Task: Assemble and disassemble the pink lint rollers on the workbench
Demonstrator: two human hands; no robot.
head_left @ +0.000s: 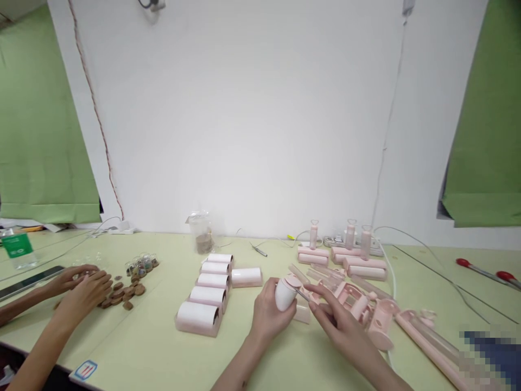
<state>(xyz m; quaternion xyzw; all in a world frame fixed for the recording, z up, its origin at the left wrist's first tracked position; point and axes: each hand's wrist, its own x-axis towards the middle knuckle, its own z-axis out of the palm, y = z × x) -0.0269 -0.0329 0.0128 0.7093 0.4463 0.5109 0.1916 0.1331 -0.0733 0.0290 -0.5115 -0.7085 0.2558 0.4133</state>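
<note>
My left hand (266, 315) is wrapped round a short white cylinder (285, 296) with a pink end piece (292, 281), its end tilted up and to the right. My right hand (341, 320) pinches a thin metal tool (301, 294), its far end at the pink end; whether it is tweezers or a small screwdriver I cannot tell. To the left stands a row of several pink-and-white half-round housings (197, 315), with another such housing (246, 277) beside it. Loose pink plastic parts (354, 298) lie in a pile beyond my right hand.
At left a co-worker's hands (83, 288) are over small brown discs (122, 293). A plastic tub (201, 236), a pen-like tool (259, 250) and pink tubes (365, 244) stand or lie near the wall. White cable (391, 271) crosses the right side; red-tipped rods (480, 270) lie far right.
</note>
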